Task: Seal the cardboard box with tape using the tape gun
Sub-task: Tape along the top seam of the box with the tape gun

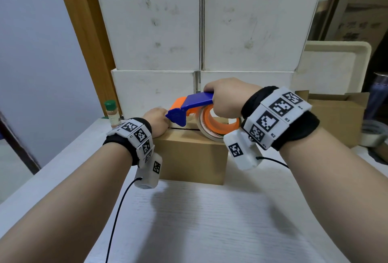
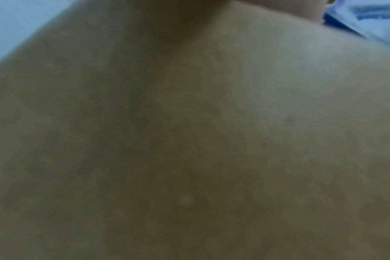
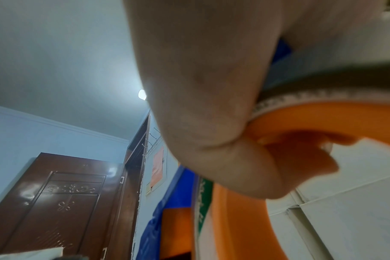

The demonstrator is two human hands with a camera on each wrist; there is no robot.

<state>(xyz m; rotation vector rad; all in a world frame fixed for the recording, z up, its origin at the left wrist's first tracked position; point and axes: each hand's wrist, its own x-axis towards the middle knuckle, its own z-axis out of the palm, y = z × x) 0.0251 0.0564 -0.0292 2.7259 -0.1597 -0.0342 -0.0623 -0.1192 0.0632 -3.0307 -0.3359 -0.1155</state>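
Note:
A small brown cardboard box (image 1: 189,155) stands on the white table (image 1: 210,220) in the head view. My left hand (image 1: 156,121) rests on its top left corner; its fingertips are hidden behind the tape gun's nose. My right hand (image 1: 226,97) grips the blue handle of the tape gun (image 1: 195,100), whose nose sits over the box's top seam at the left end. The tape roll (image 1: 210,130) on its orange core hangs over the top. In the right wrist view my right hand (image 3: 211,88) curls beside the orange core (image 3: 323,114). The left wrist view shows only blurred palm (image 2: 189,140).
Stacked white cartons (image 1: 199,31) form a wall right behind the box. A green-capped bottle (image 1: 112,113) stands at the back left. An open cardboard box (image 1: 336,115), a cream tray (image 1: 336,63) and a spare tape roll (image 1: 373,134) are at the right.

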